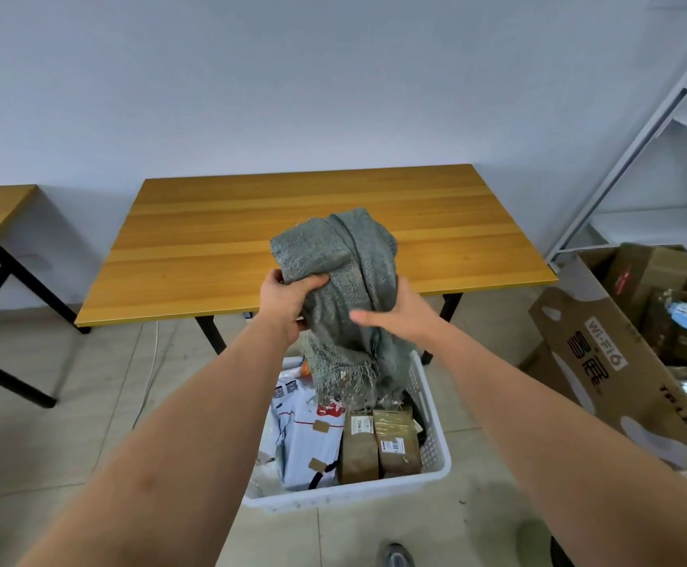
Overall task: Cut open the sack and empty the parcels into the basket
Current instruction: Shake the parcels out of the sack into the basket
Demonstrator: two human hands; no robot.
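In the head view, the grey-green woven mesh sack [344, 280] hangs limp and bunched above the white perforated plastic basket [432, 439], its frayed cut mouth pointing down so that anything left inside would drop straight in. The left hand [288, 298] is closed tight on a fistful of the sack's upper fabric, taking its weight; the right hand [399, 311] lies against the other side with fingers loosely spread, steadying more than gripping. Brown paper and pale plastic-wrapped parcels [358, 439] already lie in the basket on the tiled floor, before the yellow wooden table [292, 223]. The sack looks emptied, so the task seems nearly finished.
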